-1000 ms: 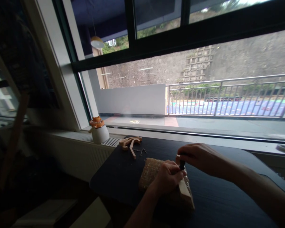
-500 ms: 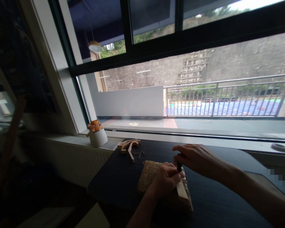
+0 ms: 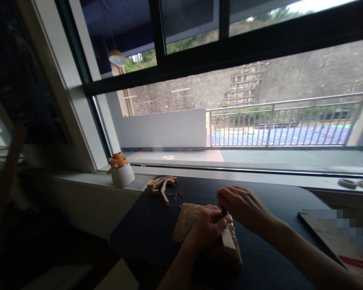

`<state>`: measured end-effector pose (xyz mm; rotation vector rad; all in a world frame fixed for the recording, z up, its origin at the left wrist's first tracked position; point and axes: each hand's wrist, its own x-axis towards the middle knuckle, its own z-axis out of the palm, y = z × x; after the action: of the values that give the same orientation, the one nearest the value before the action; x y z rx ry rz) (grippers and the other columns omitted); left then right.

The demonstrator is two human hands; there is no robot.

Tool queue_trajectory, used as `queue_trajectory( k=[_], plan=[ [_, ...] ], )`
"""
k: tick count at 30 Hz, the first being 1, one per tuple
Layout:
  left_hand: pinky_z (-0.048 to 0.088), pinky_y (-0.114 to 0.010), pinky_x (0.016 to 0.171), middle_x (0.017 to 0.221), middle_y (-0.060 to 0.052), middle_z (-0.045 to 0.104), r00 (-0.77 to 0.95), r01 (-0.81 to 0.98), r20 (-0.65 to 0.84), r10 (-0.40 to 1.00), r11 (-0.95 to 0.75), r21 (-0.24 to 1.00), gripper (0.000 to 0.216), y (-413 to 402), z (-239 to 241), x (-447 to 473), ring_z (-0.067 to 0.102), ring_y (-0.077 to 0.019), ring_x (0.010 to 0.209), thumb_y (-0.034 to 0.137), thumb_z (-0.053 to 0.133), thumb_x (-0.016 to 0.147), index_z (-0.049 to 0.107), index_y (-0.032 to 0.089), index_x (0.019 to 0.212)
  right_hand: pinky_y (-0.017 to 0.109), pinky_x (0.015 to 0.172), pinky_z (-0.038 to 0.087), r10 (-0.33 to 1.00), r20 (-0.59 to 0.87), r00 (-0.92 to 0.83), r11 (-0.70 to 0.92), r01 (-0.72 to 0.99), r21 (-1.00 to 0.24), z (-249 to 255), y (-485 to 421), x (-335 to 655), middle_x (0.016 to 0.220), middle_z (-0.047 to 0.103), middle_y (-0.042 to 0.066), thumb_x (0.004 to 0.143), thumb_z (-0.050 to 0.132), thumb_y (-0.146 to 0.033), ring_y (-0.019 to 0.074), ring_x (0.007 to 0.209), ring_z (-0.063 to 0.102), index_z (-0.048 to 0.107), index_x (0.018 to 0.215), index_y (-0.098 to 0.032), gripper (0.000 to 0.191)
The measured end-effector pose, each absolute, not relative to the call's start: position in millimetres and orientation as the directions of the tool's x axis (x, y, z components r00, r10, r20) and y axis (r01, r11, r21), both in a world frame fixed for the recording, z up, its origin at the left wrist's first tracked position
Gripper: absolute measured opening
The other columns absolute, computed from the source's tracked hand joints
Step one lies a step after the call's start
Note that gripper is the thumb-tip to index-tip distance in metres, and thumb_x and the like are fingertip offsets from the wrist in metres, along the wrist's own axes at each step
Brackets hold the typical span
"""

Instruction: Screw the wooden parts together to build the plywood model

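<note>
My left hand (image 3: pixel 210 224) is closed round a pale wooden piece (image 3: pixel 228 241), pressing it down on a brown, plastic-wrapped block (image 3: pixel 190 215). Above its far end, my right hand (image 3: pixel 237 201) grips a short black tool (image 3: pixel 224 210) that looks like a screwdriver, most of it covered by the fingers. The tool stands roughly upright, close to the left thumb and fingers. Where its tip meets the wood is hidden. Several small screws (image 3: pixel 178 195) lie on the dark table beyond the block, beside curved wooden parts (image 3: pixel 162 184).
The dark table (image 3: pixel 139 225) stands against the window sill. At its right lies a flat board or folder (image 3: pixel 323 237), partly blurred out. A white pot with an orange top (image 3: pixel 122 174) sits on the sill at left, and rolls of tape (image 3: pixel 347 184) at right.
My right hand's fingers, looser and partly stretched before, are now curled round the top of the tool. The left hand holds the wood in the same place. The view has shifted slightly.
</note>
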<state>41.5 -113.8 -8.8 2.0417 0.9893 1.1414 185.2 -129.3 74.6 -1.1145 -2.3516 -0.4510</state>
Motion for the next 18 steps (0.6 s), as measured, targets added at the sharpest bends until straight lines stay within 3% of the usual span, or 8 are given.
queue_trajectory(
  k=[7,14,18],
  plan=[
    [0.039,-0.025,0.075,0.071,-0.001,0.058,0.381,0.293,0.443,0.812,-0.56,0.775,0.022,-114,-10,41,0.052,-0.0141,0.075,0.022,0.055,0.078,0.057,0.016,0.057,0.028,0.05,0.022,0.664,0.625,-0.41,0.453,0.886,0.1,75,-131,174,0.058,0.059,0.003,0.091,0.041,-0.016,0.0151,0.052,0.055,0.053,0.069,-0.016,0.025],
    [0.041,-0.027,0.076,0.076,-0.003,0.061,0.404,0.266,0.418,0.814,-0.542,0.797,0.024,-115,-8,40,0.054,-0.0153,0.078,0.024,0.055,0.08,0.06,0.015,0.058,0.026,0.051,0.024,0.508,0.469,-0.722,0.679,0.671,0.297,91,-124,187,0.062,0.058,-0.001,0.083,0.054,-0.02,0.0105,0.056,0.05,0.053,0.065,-0.018,0.018],
    [0.041,-0.028,0.079,0.078,-0.003,0.062,0.418,0.286,0.408,0.811,-0.544,0.789,0.025,-116,-6,40,0.055,-0.0162,0.08,0.026,0.056,0.08,0.059,0.016,0.057,0.027,0.051,0.023,0.5,0.48,-0.721,0.665,0.675,0.321,78,-119,191,0.061,0.057,0.0,0.087,0.047,-0.018,0.0111,0.056,0.049,0.055,0.065,-0.017,0.023]
  ],
)
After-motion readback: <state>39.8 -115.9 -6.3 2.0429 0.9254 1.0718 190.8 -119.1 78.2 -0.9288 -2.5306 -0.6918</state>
